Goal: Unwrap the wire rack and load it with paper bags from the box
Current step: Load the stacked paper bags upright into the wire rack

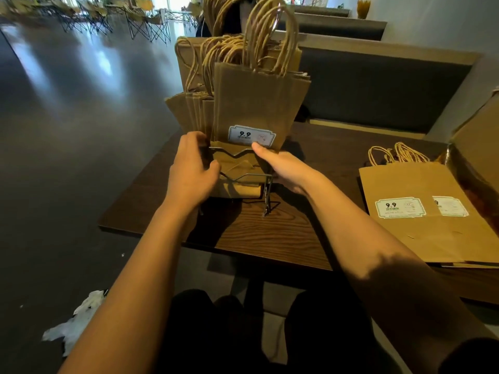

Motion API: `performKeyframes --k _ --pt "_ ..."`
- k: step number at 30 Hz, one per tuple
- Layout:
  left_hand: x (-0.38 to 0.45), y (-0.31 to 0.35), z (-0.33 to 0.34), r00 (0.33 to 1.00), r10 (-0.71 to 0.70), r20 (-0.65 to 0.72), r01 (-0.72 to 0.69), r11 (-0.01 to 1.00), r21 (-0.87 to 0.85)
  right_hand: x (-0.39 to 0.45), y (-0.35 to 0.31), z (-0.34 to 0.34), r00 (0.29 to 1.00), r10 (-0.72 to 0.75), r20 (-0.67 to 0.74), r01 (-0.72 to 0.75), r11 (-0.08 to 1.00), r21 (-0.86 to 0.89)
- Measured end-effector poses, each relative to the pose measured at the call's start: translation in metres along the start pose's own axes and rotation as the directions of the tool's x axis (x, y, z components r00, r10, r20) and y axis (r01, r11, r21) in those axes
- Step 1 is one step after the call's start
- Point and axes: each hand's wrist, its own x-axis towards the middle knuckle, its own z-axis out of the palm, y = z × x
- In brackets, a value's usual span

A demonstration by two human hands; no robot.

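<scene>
A dark wire rack (244,177) stands on the wooden table (272,233), packed with upright brown paper bags (256,103) with twisted paper handles. The front bag carries a white "9.9" label (251,135). My left hand (193,171) grips the rack's left side, fingers curled round the wire and the bags' edge. My right hand (280,166) holds the right side of the rack and front bag, thumb pressed just below the label. A flat stack of more bags (421,211) lies on the table at the right beside the cardboard box (478,147).
A dark upholstered bench (378,85) runs behind the table. White crumpled wrapping (78,325) lies on the dark floor at lower left. Folding chairs (140,25) stand far back on the left. The table's left edge is close to the rack.
</scene>
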Motion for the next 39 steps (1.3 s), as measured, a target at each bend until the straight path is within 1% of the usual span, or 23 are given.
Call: performKeyframes --k 2,4,5,7,9,10,12,14,15,16,17,18,19,20,22,24,26,29,33,36,39 --pt "0.001 -0.003 -0.001 1.0 -0.019 0.024 0.019 1.0 -0.018 0.0 0.006 0.001 1.0 -0.002 -0.003 0.002 1.0 0.009" --pt "0.0 -0.006 -0.002 0.999 -0.026 0.038 0.03 0.996 -0.088 -0.002 0.011 0.001 1.0 -0.023 -0.007 0.023 1.0 0.019" --pt "-0.002 -0.007 -0.002 0.999 -0.027 0.03 0.031 0.99 -0.135 -0.003 0.012 0.001 0.998 -0.045 -0.04 0.045 0.999 0.003" --pt "-0.009 -0.011 0.0 0.998 -0.033 -0.058 0.022 0.981 -0.194 -0.004 0.013 0.002 0.983 -0.107 -0.152 0.1 0.993 -0.056" --pt "-0.022 -0.014 0.004 0.976 -0.05 -0.214 0.004 0.977 -0.213 -0.002 0.015 0.004 0.952 -0.159 -0.26 0.139 0.986 -0.096" --pt "-0.03 -0.016 0.007 0.961 -0.044 -0.274 -0.012 0.98 -0.201 -0.002 0.015 0.005 0.941 -0.174 -0.289 0.155 0.984 -0.088" --pt "-0.048 -0.019 0.015 0.948 0.012 -0.318 -0.056 0.99 -0.13 -0.001 0.016 0.006 0.931 -0.184 -0.316 0.181 0.983 -0.041" --pt "-0.066 -0.019 0.023 0.93 0.156 -0.334 -0.153 0.988 0.035 -0.001 0.016 0.008 0.925 -0.204 -0.321 0.206 0.978 -0.027" --pt "-0.074 -0.018 0.027 0.9 0.276 -0.337 -0.235 0.959 0.159 -0.001 0.017 0.009 0.921 -0.21 -0.328 0.214 0.977 -0.023" --pt "-0.08 -0.017 0.03 0.859 0.397 -0.322 -0.32 0.909 0.267 -0.001 0.018 0.01 0.916 -0.21 -0.341 0.22 0.975 -0.009" --pt "-0.083 -0.016 0.033 0.824 0.485 -0.292 -0.395 0.862 0.318 -0.001 0.018 0.011 0.911 -0.2 -0.361 0.218 0.976 0.01" --pt "-0.083 -0.013 0.035 0.816 0.523 -0.246 -0.449 0.842 0.3 -0.001 0.017 0.012 0.906 -0.198 -0.374 0.224 0.974 0.025" --pt "-0.082 -0.011 0.039 0.837 0.521 -0.166 -0.477 0.844 0.245 -0.002 0.017 0.013 0.905 -0.201 -0.374 0.229 0.973 0.032" --pt "-0.081 -0.009 0.043 0.868 0.494 -0.05 -0.475 0.855 0.207 -0.002 0.017 0.014 0.903 -0.207 -0.375 0.236 0.971 0.031" --pt "-0.077 -0.014 0.053 0.914 0.352 0.204 -0.394 0.891 0.228 -0.005 0.016 0.018 0.902 -0.196 -0.384 0.228 0.973 0.039" --pt "-0.072 -0.024 0.065 0.922 0.181 0.343 -0.29 0.908 0.301 -0.005 0.016 0.019 0.901 -0.175 -0.397 0.213 0.976 0.054" --pt "-0.067 -0.033 0.073 0.901 0.053 0.43 -0.233 0.896 0.377 -0.006 0.015 0.019 0.899 -0.171 -0.404 0.205 0.978 0.044" --pt "-0.064 -0.037 0.079 0.868 -0.009 0.497 -0.236 0.873 0.428 -0.01 0.009 0.016 0.907 -0.135 -0.399 0.161 0.986 0.032" --pt "-0.064 -0.037 0.078 0.873 -0.005 0.488 -0.222 0.887 0.405 -0.011 0.009 0.009 0.956 -0.086 -0.279 0.076 0.996 -0.045" --pt "-0.064 -0.038 0.079 0.877 -0.012 0.481 -0.214 0.885 0.412 -0.01 0.015 0.007 0.979 -0.037 -0.203 0.016 0.994 -0.107" --pt "-0.064 -0.039 0.074 0.856 -0.019 0.517 -0.212 0.899 0.383 -0.011 0.015 0.009 0.988 0.012 -0.152 -0.035 0.988 -0.147"
